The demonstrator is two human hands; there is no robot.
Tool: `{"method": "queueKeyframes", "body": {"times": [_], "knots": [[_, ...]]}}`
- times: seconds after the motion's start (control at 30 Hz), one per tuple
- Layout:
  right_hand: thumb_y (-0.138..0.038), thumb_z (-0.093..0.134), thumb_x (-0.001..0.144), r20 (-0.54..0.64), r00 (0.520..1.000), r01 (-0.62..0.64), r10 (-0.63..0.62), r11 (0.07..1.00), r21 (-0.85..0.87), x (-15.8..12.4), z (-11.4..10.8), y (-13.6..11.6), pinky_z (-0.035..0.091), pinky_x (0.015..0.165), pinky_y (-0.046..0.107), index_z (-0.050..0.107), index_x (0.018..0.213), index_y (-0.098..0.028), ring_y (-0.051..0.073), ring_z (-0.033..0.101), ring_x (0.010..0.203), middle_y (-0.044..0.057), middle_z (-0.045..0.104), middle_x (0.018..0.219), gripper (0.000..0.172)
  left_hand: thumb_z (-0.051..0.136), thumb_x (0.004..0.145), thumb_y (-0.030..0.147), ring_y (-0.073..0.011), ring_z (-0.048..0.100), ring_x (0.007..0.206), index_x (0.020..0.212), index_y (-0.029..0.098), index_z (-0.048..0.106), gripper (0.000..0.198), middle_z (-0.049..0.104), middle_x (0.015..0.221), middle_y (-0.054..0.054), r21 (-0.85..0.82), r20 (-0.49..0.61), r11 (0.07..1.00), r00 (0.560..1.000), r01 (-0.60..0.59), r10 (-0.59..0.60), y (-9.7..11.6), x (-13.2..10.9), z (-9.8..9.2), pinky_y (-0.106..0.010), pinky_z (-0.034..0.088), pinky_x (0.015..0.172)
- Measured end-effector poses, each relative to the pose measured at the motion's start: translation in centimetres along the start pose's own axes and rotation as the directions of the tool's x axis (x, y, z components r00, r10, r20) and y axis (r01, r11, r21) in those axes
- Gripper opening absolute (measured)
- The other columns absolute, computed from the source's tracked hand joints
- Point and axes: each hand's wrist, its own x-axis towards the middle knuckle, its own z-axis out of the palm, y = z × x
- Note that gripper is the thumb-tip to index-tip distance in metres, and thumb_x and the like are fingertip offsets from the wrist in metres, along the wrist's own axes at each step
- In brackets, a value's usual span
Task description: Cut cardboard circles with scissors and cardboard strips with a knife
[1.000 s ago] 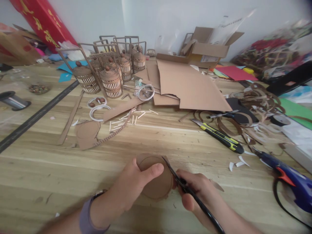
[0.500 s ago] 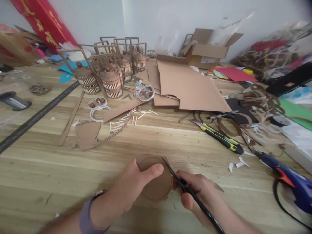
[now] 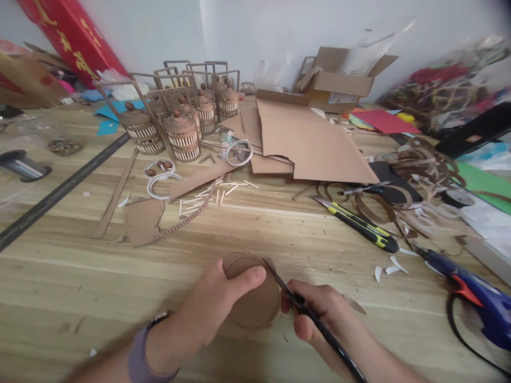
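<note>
In my left hand [image 3: 223, 292] is a piece of brown cardboard [image 3: 255, 303] with a drawn circle on it, the thumb lying across its top face. The fingers beneath the cardboard are hidden. Black scissors [image 3: 299, 303] are gripped in my right hand [image 3: 325, 308]. Their tips lie over the cardboard's upper right edge, just beyond my left thumb, along the drawn line. A small pointed scrap [image 3: 354, 305] shows behind my right hand.
A yellow-black utility knife [image 3: 359, 223] and a blue glue gun [image 3: 471, 303] lie at right. Cardboard sheets [image 3: 311, 138] and several small lantern-like models [image 3: 181, 135] stand behind. Thin white sticks [image 3: 191, 202] and a cardboard offcut [image 3: 143, 215] are at left. A metal ruler strip [image 3: 64, 186] crosses the far left.
The scissor tips have shifted very slightly left along the cardboard's upper edge, and the blades look more closed. My left hand keeps its hold, almost unmoved.
</note>
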Motion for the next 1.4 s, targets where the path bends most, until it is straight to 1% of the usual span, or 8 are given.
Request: {"method": "queueKeyframes", "body": {"times": [0.27,0.5,0.63,0.73,0.93,1.2,1.33,1.4], "knots": [[-0.097,0.036,0.073,-0.026,0.999,-0.037,0.037,0.999,-0.004,-0.1,0.1,-0.5,0.028,0.048,0.022,0.057,0.073,-0.02,0.011,0.034,0.053,-0.005,0.042,0.059,0.079,0.08,0.072,0.055,-0.0323,0.066,0.12,0.106,0.025,0.071,0.046,0.078,0.117,-0.004,0.031,0.018,1.0,1.0,0.003,-0.004,0.1,0.1,-0.2,-0.041,0.05,0.102],[-0.095,0.038,0.075,-0.025,1.0,0.003,-0.003,1.0,0.013,0.1,0.2,-0.2,0.026,0.046,0.022,0.057,0.074,-0.02,0.011,0.032,0.051,-0.006,0.042,0.057,0.077,0.081,0.069,0.054,-0.0342,0.064,0.121,0.106,0.025,0.068,0.05,0.077,0.118,-0.007,0.043,-0.043,0.998,0.998,0.053,-0.051,0.1,0.1,-0.1,-0.045,0.048,0.104],[-0.095,0.041,0.075,-0.009,1.0,0.017,-0.017,1.0,-0.022,0.1,-0.3,-0.3,0.024,0.045,0.022,0.062,0.08,-0.019,0.01,0.031,0.049,-0.007,0.039,0.055,0.079,0.077,0.073,0.052,-0.0315,0.064,0.123,0.105,0.025,0.069,0.042,0.077,0.119,-0.005,0.016,0.011,1.0,1.0,-0.009,0.009,0.4,0.0,0.0,-0.042,0.046,0.106],[-0.092,0.047,0.077,-0.005,1.0,0.021,-0.021,0.998,-0.062,0.0,-0.6,-0.4,0.027,0.047,0.022,0.063,0.083,-0.019,0.01,0.032,0.051,-0.007,0.041,0.057,0.075,0.078,0.07,0.051,-0.0327,0.063,0.123,0.104,0.025,0.069,0.044,0.078,0.117,-0.004,0.043,-0.02,0.999,1.0,0.016,-0.015,0.5,0.0,0.1,-0.043,0.047,0.105],[-0.089,0.054,0.076,0.018,0.999,-0.025,0.027,0.991,-0.133,0.0,-0.8,-0.8,0.029,0.049,0.023,0.062,0.08,-0.02,0.011,0.033,0.054,-0.006,0.041,0.059,0.07,0.076,0.071,0.054,-0.0346,0.06,0.125,0.107,0.024,0.067,0.048,0.076,0.12,-0.007,0.11,0.001,0.994,1.0,0.013,-0.013,0.3,0.0,0.1,-0.046,0.043,0.107],[-0.099,0.032,0.071,0.038,0.999,-0.031,0.032,0.999,-0.023,0.0,-0.5,-0.6,0.025,0.046,0.023,0.058,0.078,-0.019,0.012,0.035,0.053,-0.004,0.041,0.058,0.085,0.075,0.073,0.048,-0.031,0.067,0.113,0.1,0.025,0.071,0.036,0.079,0.108,-0.002,0.073,0.051,0.997,0.999,-0.001,-0.003,0.6,-0.1,0.1,-0.041,0.049,0.099],[-0.1,0.033,0.068,0.032,0.998,-0.046,0.046,0.999,-0.014,-0.1,-0.4,-0.5,0.024,0.046,0.024,0.058,0.077,-0.019,0.012,0.036,0.054,-0.004,0.04,0.059,0.085,0.073,0.077,0.044,-0.0288,0.068,0.111,0.097,0.026,0.073,0.028,0.08,0.106,-0.001,0.046,0.119,0.997,0.992,-0.057,0.052,0.8,-0.2,0.2,-0.038,0.05,0.099],[-0.1,0.032,0.067,0.038,0.998,-0.047,0.048,0.999,-0.012,0.0,-0.3,-0.5,0.024,0.047,0.024,0.057,0.076,-0.019,0.012,0.035,0.054,-0.004,0.039,0.058,0.085,0.073,0.076,0.045,-0.0291,0.068,0.113,0.099,0.026,0.073,0.03,0.079,0.108,-0.001,0.055,0.098,0.997,0.994,-0.053,0.048,0.9,-0.3,0.2,-0.038,0.05,0.099]]}}
